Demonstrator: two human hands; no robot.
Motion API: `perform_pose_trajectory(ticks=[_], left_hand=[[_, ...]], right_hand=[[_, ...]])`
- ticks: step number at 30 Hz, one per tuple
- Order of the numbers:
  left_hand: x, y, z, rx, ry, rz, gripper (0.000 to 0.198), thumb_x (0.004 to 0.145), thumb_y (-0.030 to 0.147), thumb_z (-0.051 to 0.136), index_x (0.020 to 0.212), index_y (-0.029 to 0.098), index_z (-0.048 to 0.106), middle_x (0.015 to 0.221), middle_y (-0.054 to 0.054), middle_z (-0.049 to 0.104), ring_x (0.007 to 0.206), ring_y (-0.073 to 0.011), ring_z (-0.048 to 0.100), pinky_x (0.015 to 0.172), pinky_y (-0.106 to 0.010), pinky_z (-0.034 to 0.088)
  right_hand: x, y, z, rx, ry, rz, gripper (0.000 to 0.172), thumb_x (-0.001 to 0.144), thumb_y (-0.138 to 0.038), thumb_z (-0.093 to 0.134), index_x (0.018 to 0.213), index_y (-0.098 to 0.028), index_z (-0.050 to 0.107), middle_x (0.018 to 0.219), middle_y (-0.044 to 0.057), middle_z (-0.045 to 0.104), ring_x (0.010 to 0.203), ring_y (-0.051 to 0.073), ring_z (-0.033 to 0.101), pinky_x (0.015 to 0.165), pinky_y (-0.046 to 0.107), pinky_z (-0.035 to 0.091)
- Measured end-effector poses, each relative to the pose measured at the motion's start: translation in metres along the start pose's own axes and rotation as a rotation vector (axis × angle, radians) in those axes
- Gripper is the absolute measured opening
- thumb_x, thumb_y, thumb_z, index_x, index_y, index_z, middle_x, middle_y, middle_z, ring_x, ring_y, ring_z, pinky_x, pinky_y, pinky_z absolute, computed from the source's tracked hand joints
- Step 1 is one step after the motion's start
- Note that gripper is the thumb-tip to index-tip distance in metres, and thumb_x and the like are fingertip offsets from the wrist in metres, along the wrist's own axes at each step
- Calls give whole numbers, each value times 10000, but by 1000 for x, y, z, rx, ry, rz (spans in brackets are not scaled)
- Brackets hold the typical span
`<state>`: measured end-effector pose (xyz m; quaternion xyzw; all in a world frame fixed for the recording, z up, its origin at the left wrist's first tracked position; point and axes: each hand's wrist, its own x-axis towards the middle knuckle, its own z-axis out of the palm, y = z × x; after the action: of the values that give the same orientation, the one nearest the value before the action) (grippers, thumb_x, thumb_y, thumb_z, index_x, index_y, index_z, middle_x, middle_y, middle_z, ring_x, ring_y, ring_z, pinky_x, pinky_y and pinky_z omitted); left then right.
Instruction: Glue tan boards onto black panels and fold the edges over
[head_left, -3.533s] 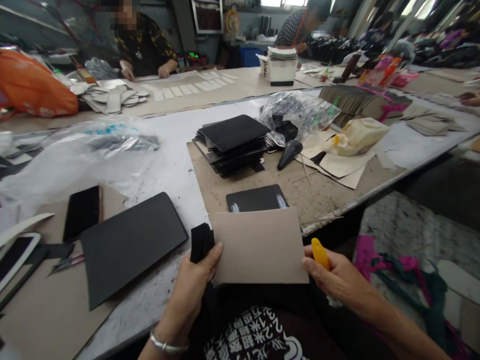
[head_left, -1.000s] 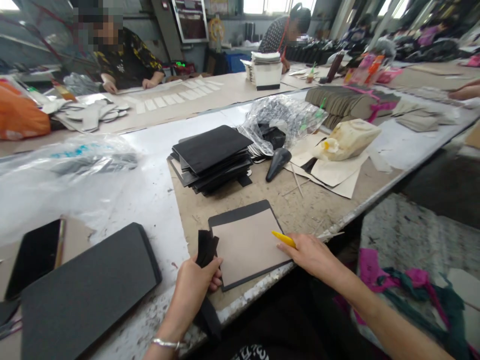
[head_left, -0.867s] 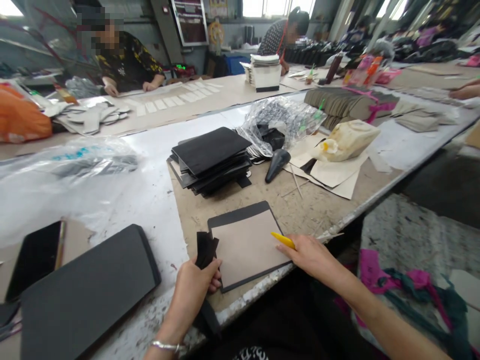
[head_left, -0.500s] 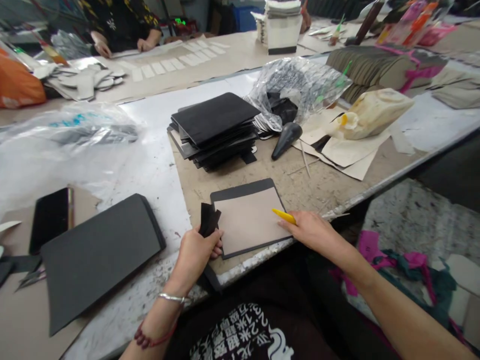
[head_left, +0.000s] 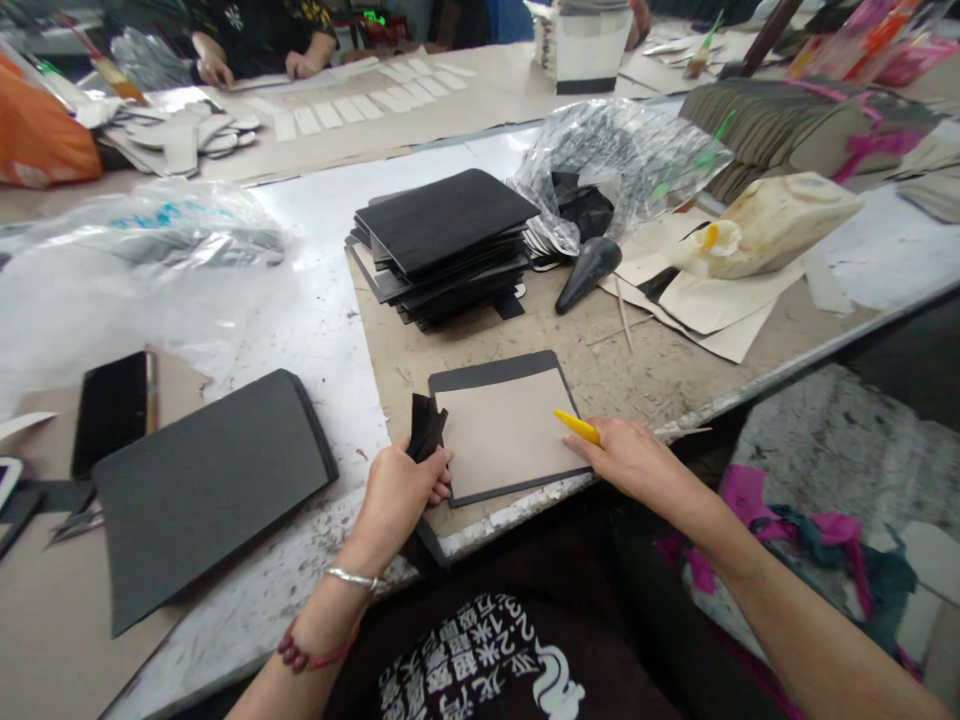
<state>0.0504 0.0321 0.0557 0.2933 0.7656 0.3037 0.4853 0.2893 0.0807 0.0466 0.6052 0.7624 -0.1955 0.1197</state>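
A flat panel (head_left: 510, 425), beige on its face with a dark grey border, lies at the table's front edge. At its left side my left hand (head_left: 409, 485) is closed on black strips (head_left: 426, 425), whose loose ends stick up above the fingers. My right hand (head_left: 630, 455) grips a pointed yellow tool (head_left: 576, 426), with its tip over the panel's right part. What the tool is exactly, I cannot tell, as the fingers cover its rear. Behind the panel rises a stack of black panels (head_left: 450, 225).
Left of me lie dark grey sheets (head_left: 217, 490) and a phone (head_left: 112, 410). Beyond the panel are a black cone-shaped object (head_left: 589, 272), a clear plastic bag (head_left: 630, 150) and a stained plastic bottle (head_left: 787, 225). A co-worker's hands (head_left: 304, 62) rest at the far table.
The whole scene has shifted slightly right and up in the view. Both hands keep their grips, and the yellow tool stays near the panel's right side.
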Motion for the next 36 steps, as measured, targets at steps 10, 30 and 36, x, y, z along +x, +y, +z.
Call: perform_pose_trajectory(ticks=[10, 30, 36], left_hand=[[0, -3, -1, 2, -6, 22, 100, 696, 155, 576, 624, 157, 507, 413, 41, 536, 339, -90, 504, 347, -175, 404], [2, -3, 1, 27, -11, -1, 79, 706, 180, 558, 653, 144, 511, 386, 54, 517, 318, -94, 485, 339, -184, 387], [3, -4, 3, 18, -6, -3, 63, 724, 153, 536, 666, 140, 516, 377, 56, 510, 308, -88, 475, 327, -175, 371]], right_hand=[[0, -1, -1, 30, -3, 12, 494, 852, -513, 319, 947, -153, 643, 812, 116, 678, 804, 257, 633, 678, 304, 426], [-1, -2, -1, 52, -3, 35, 439, 851, -474, 351, 932, -153, 639, 804, 115, 678, 802, 261, 634, 676, 314, 428], [0, -1, 1, 46, 2, 43, 444, 857, -482, 327, 919, -174, 641, 772, 105, 676, 786, 263, 636, 646, 307, 427]])
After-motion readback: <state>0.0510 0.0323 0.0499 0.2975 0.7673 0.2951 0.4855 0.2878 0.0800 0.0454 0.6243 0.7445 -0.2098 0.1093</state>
